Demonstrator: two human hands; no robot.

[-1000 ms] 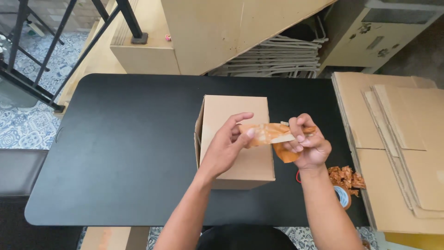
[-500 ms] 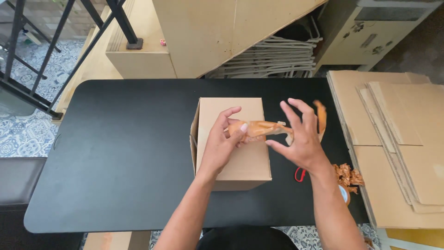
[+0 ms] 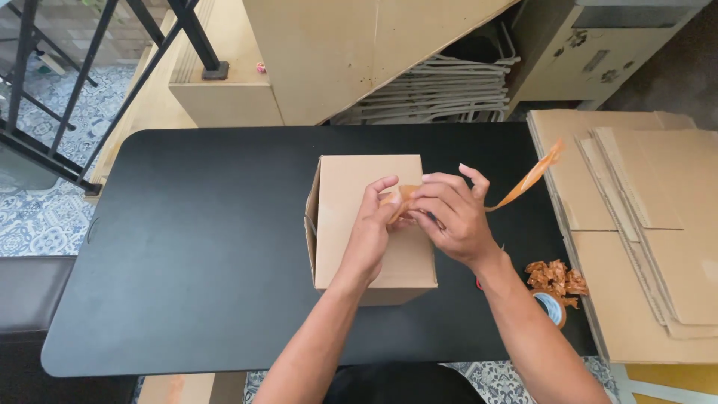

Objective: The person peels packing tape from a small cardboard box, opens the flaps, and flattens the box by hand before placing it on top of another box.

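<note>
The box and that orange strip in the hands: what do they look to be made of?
The box looks like plain brown cardboard, matte, with folded flaps. The strip seems thin glossy plastic packing tape: translucent, curling freely. Both the left hand and right hand pinch it.

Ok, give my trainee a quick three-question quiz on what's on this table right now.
1. True or false: both hands are on top of the cardboard box.
2. The loose tail of brown tape trails toward which side: A) the flat cardboard stack, B) the railing?
3. What lies on the black table by the right hand's wrist?

Key: 1. True; the left hand is there too. 2. A. 3. A tape roll and crumpled tape scraps.
</note>
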